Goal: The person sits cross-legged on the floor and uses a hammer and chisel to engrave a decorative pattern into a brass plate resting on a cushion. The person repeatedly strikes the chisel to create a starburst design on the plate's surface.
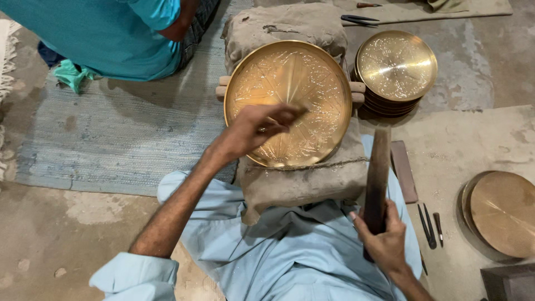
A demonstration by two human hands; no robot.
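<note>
Left hand (257, 129), arm outstretched, grip pinched on a thin chisel (298, 111) against the round engraved brass plate (288, 103); right hand (385, 237) fisted, grip around a dark wooden mallet (378, 175), upright beside it

A metalworker's floor workshop: engraved brass plates (396, 65) stand stacked on the bare concrete floor (479, 139), one large plate (290, 103) rests on a cloth-wrapped pad (304, 181), and small chisels (430, 226) lie beside a worn rug (122, 134).

Single head-worn camera looking steeply down, sitting close above the engraved brass plate (287, 103), plate lying just above frame centre
</note>
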